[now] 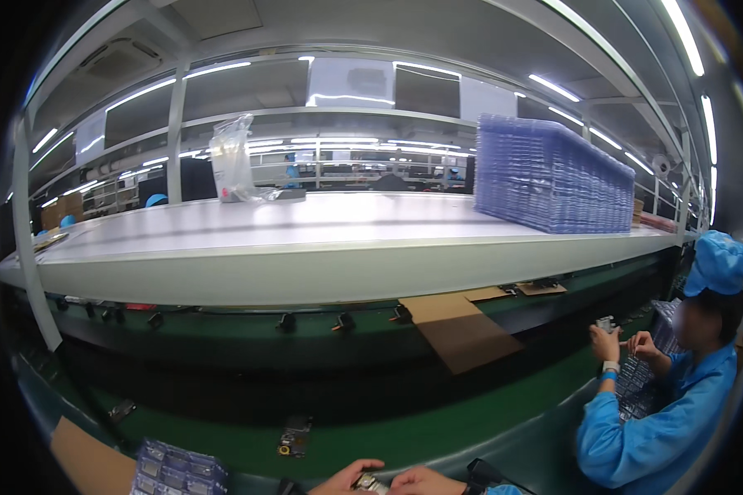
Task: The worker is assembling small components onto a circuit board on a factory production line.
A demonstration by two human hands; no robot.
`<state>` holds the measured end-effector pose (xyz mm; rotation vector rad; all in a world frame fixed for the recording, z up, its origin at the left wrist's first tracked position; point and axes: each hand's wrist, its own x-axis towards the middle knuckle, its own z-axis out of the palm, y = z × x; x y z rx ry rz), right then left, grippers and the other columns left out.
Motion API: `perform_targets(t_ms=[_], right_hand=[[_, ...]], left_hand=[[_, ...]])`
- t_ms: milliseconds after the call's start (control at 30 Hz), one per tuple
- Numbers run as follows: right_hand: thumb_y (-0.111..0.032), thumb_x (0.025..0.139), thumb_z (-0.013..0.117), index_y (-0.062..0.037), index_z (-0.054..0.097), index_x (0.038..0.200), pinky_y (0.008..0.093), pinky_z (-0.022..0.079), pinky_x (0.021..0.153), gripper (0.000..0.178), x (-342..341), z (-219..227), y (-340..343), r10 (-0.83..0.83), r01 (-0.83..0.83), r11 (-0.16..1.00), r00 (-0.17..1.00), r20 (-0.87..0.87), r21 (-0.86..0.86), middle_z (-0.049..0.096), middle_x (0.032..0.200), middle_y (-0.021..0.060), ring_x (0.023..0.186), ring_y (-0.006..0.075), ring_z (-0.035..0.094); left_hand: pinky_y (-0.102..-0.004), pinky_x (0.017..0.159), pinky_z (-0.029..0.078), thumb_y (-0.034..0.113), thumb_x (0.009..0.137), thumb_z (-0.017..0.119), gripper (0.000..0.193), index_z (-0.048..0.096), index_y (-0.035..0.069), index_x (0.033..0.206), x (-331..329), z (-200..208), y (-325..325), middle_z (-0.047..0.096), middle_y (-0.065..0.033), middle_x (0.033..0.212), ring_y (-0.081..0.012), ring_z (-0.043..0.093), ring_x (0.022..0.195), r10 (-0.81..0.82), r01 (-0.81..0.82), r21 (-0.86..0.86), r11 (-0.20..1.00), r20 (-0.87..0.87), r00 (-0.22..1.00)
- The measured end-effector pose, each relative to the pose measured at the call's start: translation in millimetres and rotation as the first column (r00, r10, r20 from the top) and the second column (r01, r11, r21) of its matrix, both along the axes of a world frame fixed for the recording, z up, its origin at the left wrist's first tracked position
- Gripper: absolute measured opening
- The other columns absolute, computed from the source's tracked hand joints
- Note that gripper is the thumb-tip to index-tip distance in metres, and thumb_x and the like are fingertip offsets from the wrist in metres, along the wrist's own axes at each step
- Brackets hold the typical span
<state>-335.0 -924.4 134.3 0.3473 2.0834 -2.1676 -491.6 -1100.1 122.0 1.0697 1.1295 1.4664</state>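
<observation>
Only the tops of my hands show at the bottom edge. My left hand (345, 478) and my right hand (425, 482) are close together, both gripping a small metallic part (368, 483) between them. In front of them runs a green conveyor belt (470, 412) with a small dark circuit part (295, 436) lying on it. A blue tray of small parts (177, 470) sits to the left of my left hand.
A wide white shelf (322, 239) spans above the belt, bearing a stack of blue plastic trays (553, 177) and a clear plastic bag (233, 161). Cardboard sheets (458, 330) lie under it. A co-worker in blue (677, 396) sits at the right, handling small parts.
</observation>
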Motion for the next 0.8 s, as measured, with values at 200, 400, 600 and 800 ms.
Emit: perform_targets(t_ms=[200, 400, 600, 800], right_hand=[[-0.013, 0.093, 0.066, -0.0004, 0.069, 0.087, 0.0258, 0.044, 0.048, 0.014, -20.8, -2.5, 7.7, -0.448, 0.427, 0.850, 0.894, 0.004, -0.309, 0.063, 0.071, 0.0058, 0.056, 0.0123, 0.057], [-0.014, 0.098, 0.064, 0.0015, 0.062, 0.119, 0.0360, 0.058, 0.087, 0.026, -40.6, -6.7, 7.2, -0.475, 0.393, 0.738, 0.880, -0.008, -0.549, 0.066, 0.116, 0.0189, 0.094, 0.0222, 0.068], [-0.012, 0.094, 0.065, 0.0018, 0.069, 0.102, 0.0290, 0.053, 0.067, 0.017, -18.9, -8.3, -15.6, -0.241, 0.212, 0.968, 0.933, -0.266, -0.131, 0.071, 0.091, 0.0116, 0.075, 0.0185, 0.067], [-0.011, 0.093, 0.065, -0.0039, 0.071, 0.104, 0.0304, 0.053, 0.070, 0.015, -9.4, 11.1, -28.0, 0.046, 0.245, 0.787, 0.893, -0.448, 0.567, 0.070, 0.091, 0.0112, 0.078, 0.0204, 0.067]], left_hand=[[-0.0336, 0.087, 0.056, -0.002, 0.094, 0.060, 0.057, 0.034, 0.008, 0.143, -3.1, -12.2, 12.6, 0.055, -0.0093, 0.114, -0.0193, 0.062, 0.106, 0.546, -0.570, -0.001, 0.821, 0.288, 0.786], [-0.0389, 0.091, 0.058, -0.005, 0.095, 0.054, 0.044, 0.042, 0.006, 0.136, -1.7, -18.7, 13.5, 0.054, -0.0111, 0.116, -0.0231, 0.063, 0.107, 0.639, -0.644, -0.048, 0.763, 0.207, 0.741], [-0.0348, 0.089, 0.060, -0.003, 0.097, 0.055, 0.034, 0.047, -0.004, 0.130, -10.7, -36.4, 17.9, 0.054, -0.0147, 0.119, -0.0233, 0.064, 0.108, 0.583, -0.587, -0.028, 0.809, 0.163, 0.796], [-0.0325, 0.087, 0.058, 0.003, 0.095, 0.060, 0.029, 0.056, -0.002, 0.123, -6.0, -10.6, 7.5, 0.061, -0.0128, 0.116, -0.0199, 0.067, 0.100, 0.635, -0.654, -0.099, 0.750, -0.172, 0.753]])
